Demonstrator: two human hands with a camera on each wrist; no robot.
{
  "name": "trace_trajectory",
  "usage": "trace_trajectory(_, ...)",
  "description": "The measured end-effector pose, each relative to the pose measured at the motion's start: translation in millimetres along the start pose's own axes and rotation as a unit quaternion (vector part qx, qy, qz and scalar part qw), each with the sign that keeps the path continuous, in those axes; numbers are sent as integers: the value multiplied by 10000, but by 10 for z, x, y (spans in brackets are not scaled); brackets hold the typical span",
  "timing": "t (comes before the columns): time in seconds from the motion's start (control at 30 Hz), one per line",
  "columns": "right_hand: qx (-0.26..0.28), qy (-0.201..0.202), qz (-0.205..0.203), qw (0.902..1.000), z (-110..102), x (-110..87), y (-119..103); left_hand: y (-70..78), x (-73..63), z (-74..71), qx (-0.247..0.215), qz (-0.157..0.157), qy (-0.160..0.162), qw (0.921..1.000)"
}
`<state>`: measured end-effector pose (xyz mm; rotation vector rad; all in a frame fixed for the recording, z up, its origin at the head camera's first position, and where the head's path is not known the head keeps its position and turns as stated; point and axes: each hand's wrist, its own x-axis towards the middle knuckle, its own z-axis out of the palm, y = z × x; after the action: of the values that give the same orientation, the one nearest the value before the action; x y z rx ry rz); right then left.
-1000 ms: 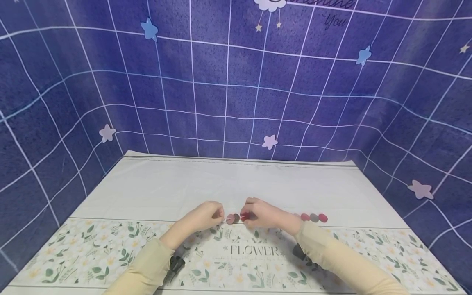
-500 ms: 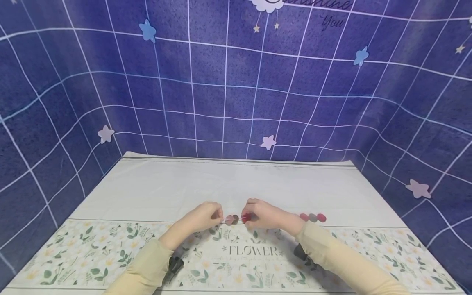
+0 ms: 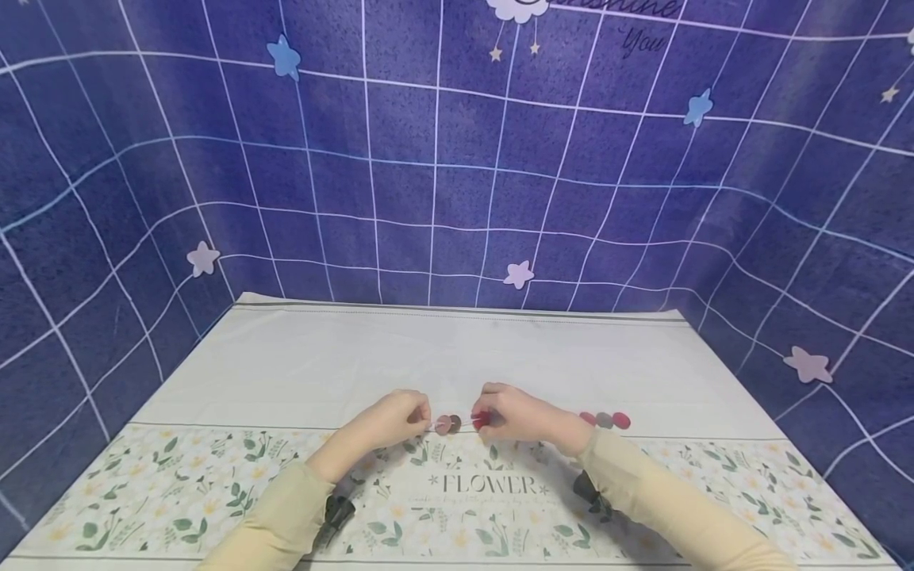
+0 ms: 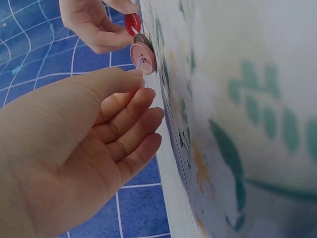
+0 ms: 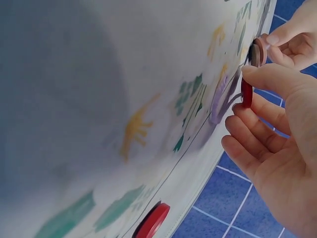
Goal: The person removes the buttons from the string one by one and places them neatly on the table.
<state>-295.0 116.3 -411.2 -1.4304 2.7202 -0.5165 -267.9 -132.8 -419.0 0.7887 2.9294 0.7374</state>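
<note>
My left hand [image 3: 394,418] pinches a thin pale string [image 4: 139,64] between thumb and forefinger, close to a pink button [image 4: 141,53]. Behind that sits a dark brown button [image 3: 455,423], overlapping the pink one; the string passes through the pink button. My right hand [image 3: 516,414] holds a red button [image 5: 247,91] on edge between thumb and fingers. A stretch of string spans the gap from the brown button to the red one in the head view. In the right wrist view, a pale purple loop [image 5: 218,101] hangs beside the red button.
Right of my right hand lie a red button [image 3: 588,418], a grey button [image 3: 604,420] and another red button [image 3: 621,421] in a row. The white tablecloth [image 3: 343,349] has a floral band [image 3: 214,476]. A blue gridded curtain [image 3: 400,198] surrounds the table.
My right hand, with the red button, has shifted slightly right, widening its gap from the brown button and exposing more string. The left hand stays nearly in place.
</note>
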Motion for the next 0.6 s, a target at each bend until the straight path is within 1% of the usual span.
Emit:
trace_trajectory(0.37, -48, 14, 97, 9999, -19, -49, 14, 18, -3, -7, -13, -44, -18, 10000)
trace_trajectory(0.6, -67, 41, 180, 9998, -44, -82, 11, -8, 0, 14, 8, -6, 5, 10000)
